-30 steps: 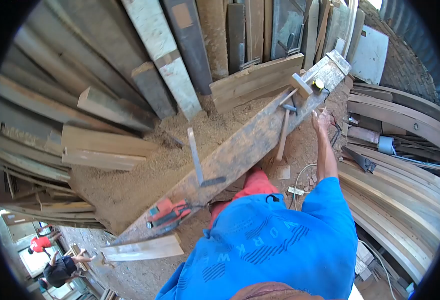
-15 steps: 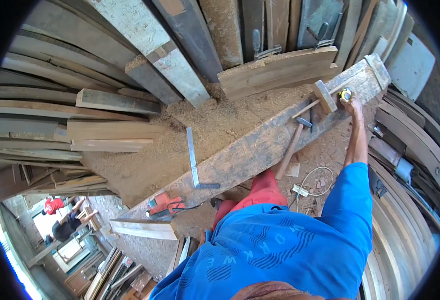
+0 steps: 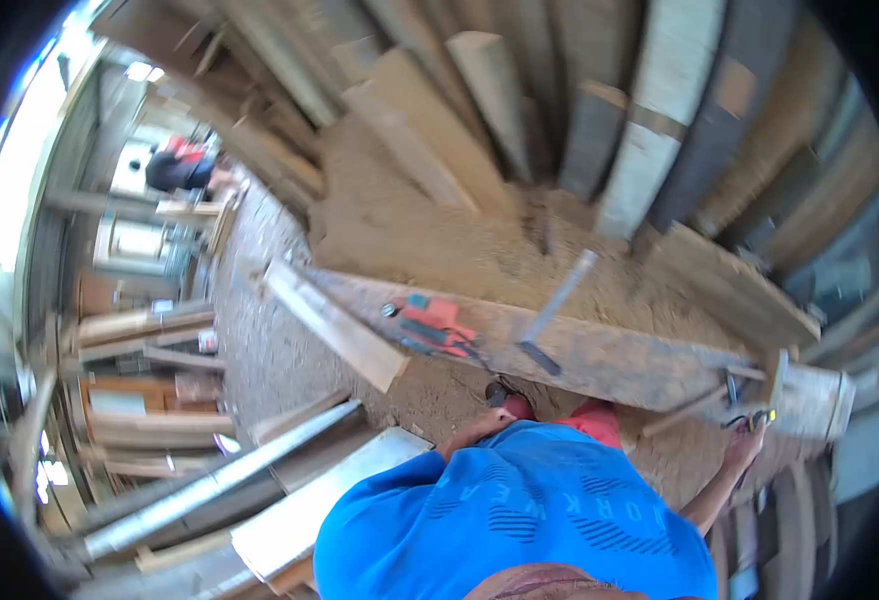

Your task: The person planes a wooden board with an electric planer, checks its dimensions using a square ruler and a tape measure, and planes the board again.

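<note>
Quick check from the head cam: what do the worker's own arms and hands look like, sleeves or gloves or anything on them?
Both arms come out of short sleeves of a bright blue T-shirt with darker blue printed lettering and stripe marks across the front. The forearms are bare. The right hand shows no glove. The left hand is only partly visible, also apparently ungloved. The blur hides any watch or ring.

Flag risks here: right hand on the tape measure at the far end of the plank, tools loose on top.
1. The right hand reaches far along the long plank for the yellow tape measure; the stretch could cost balance.
2. The hammer and steel square lie loose on the plank; a nudge could drop them.
3. The red power tool sits near the plank's edge, and its cord may snag.
</note>
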### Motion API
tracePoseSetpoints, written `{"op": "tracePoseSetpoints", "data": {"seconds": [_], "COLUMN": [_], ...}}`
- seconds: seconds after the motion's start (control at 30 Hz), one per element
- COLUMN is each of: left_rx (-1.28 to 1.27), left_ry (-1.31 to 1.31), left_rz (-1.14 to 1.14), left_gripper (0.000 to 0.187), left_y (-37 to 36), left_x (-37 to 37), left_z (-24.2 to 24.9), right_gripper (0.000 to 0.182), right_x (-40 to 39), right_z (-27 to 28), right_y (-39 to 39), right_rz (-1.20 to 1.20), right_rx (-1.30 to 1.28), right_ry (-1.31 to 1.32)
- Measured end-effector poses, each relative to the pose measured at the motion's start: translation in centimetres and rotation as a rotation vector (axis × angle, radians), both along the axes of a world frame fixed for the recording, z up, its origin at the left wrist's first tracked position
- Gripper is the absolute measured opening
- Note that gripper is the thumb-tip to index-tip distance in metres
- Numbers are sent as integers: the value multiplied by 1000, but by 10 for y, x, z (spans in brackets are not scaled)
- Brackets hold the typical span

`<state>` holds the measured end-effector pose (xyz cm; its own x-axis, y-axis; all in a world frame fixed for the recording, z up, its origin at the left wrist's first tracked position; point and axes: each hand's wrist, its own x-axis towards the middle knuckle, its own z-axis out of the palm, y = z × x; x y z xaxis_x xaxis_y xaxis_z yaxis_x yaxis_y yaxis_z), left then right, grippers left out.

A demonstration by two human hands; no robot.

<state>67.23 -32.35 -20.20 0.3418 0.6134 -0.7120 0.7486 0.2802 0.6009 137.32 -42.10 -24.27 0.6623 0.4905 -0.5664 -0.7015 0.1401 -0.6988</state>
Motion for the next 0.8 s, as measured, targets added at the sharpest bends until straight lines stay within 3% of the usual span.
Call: {"op": "tracePoseSetpoints", "data": {"seconds": [0.1,0.23,0.37,0.43,0.5,0.6,0.7,0.73,0.8], "left_rx": [57,-68,-213,-204,-139,-12,-104,-131,-137], "left_ry": [-198,-462,-805,-918,-953,-929,-1008,-948,-1056], "left_rz": [36,297,691,858,916,992,1038,1077,1039], "left_gripper": [48,39,34,35,28,18,23,20,22], "left_y": [17,35,44,43,42,33,24,24,27], "left_x": [5,-21,-83,-112,-140,-173,-193,-193,-195], "left_z": [12,56,117,147,141,129,127,130,126], "right_gripper": [43,51,47,46,47,48,46,56,59], "right_x": [-114,-279,-440,-525,-597,-655,-682,-687,-688], "right_z": [88,173,204,215,238,228,241,252,239], "right_y": [81,187,251,260,242,238,237,240,244], "right_rz": [394,847,1709,2095,2202,2443,2526,2631,2535], "right_rx": [361,409,102,198,389,298,288,148,342], "right_ry": [122,200,-321,-714,-886,-993,-1083,-754,-694]}}
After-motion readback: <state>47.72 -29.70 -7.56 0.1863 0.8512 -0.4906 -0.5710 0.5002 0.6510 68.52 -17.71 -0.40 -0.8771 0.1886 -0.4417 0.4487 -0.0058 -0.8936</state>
